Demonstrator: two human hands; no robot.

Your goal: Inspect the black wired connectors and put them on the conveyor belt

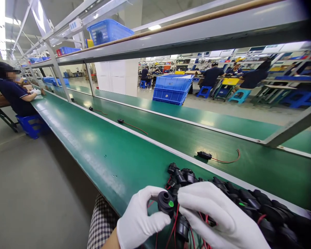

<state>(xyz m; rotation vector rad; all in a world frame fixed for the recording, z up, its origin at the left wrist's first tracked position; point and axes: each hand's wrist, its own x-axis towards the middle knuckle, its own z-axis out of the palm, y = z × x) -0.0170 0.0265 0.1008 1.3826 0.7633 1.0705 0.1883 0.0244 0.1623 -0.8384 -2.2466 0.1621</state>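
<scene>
In my white-gloved left hand, thumb and fingers grip a round black pump-like part. Its short nozzle points up and a green dot marks its top. My right hand, also gloved, is just right of it with the fingers curled together; what they pinch, if anything, is hidden. Red wires hang between the hands. Under and beyond them lies a pile of similar black parts, partly covered by my right hand. Another black part sits below the held one.
A green conveyor belt behind a pale rail carries spaced black parts with red wires, one near the pile. An overhead shelf holds a blue basket. Blue crates stand beyond. A person sits at the far left; others work behind.
</scene>
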